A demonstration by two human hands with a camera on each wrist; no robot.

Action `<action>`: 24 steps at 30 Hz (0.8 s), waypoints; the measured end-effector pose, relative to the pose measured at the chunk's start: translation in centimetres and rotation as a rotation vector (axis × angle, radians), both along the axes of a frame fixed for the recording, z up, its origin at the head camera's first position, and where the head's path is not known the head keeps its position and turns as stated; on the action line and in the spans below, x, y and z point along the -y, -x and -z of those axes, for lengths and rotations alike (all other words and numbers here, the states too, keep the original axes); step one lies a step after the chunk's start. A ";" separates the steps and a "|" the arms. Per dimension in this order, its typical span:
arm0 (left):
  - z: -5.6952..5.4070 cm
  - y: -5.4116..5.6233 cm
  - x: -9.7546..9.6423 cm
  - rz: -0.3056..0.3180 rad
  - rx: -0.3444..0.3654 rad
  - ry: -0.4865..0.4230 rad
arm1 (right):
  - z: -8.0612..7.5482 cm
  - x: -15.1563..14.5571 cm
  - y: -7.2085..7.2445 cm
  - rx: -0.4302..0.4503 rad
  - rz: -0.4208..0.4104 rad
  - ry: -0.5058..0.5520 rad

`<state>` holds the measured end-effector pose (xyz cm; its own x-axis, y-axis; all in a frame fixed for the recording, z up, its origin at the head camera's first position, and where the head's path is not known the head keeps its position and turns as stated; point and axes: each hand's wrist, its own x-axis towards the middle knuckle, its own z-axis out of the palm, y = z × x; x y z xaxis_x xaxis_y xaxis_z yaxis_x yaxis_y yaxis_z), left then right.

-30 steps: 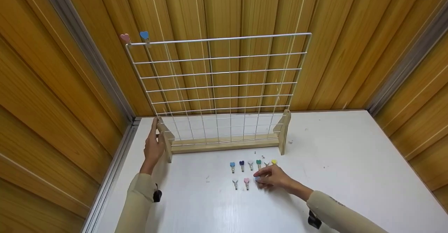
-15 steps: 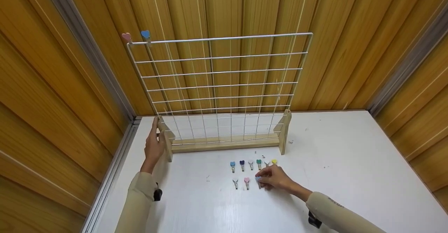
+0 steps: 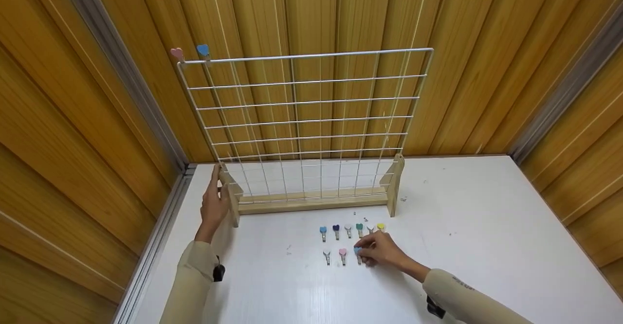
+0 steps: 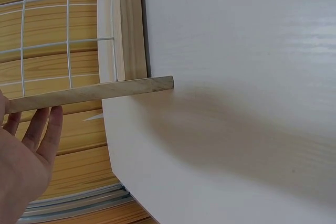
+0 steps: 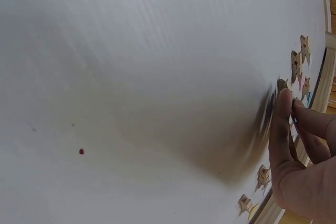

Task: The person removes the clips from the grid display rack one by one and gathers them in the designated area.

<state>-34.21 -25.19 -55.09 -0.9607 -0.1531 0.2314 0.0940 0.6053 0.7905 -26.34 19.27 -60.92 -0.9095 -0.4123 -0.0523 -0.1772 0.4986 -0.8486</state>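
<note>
My left hand [image 3: 213, 207] rests against the outer side of the rack's left wooden upright [image 3: 232, 202]. In the left wrist view its fingers [image 4: 50, 135] lie fairly straight, with the tips touching that board [image 4: 121, 87]. Over the table, my right hand [image 3: 382, 248] pinches a small wooden clothespin with a light blue heart [image 3: 358, 251] between thumb and fingers, low at the white surface. The same clothespin [image 5: 283, 84] is mostly covered by the fingers in the right wrist view. Beside it on the table lie clothespins with a pink heart [image 3: 343, 252] and a white heart [image 3: 326, 253].
A white wire grid [image 3: 306, 102] stands upright in the wooden base [image 3: 316, 201]. Clothespins with a pink heart [image 3: 177, 53] and a blue heart [image 3: 203, 50] sit on its top left. Several heart clothespins, including a green one [image 3: 359, 227], form a row before the base.
My right hand has shifted very slightly, and more of the light blue clothespin shows beside the fingers. The left hand stays at the upright.
</note>
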 end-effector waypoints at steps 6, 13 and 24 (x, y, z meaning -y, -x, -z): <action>0.0 0.0 0.0 -0.001 0.009 -0.009 | 0.2 0.1 0.0 0.001 -0.012 -0.004; -0.1 -0.3 -0.1 -0.010 0.006 -0.005 | 0.5 0.2 -0.1 -0.023 0.004 -0.022; -0.3 -0.3 -0.2 -0.013 0.013 0.003 | 0.5 0.3 0.0 -0.055 0.020 -0.040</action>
